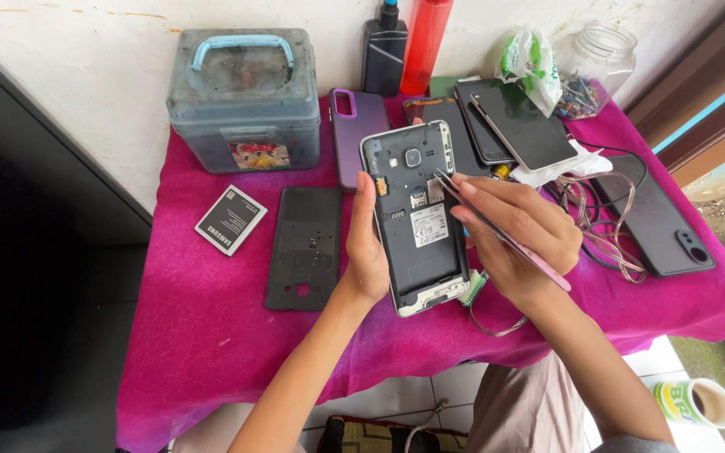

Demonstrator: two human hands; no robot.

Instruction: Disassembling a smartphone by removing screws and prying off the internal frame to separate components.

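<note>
Gripping an opened phone (417, 220), white label inside, left hand (367, 252); right hand (518, 239) pinches tweezers (497, 228)

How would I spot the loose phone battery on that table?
Start at the grey plastic box with the blue handle on the pink cloth. Just below it lies the battery, a small flat rectangle left of the black back cover. Its white label sets it apart.
</note>
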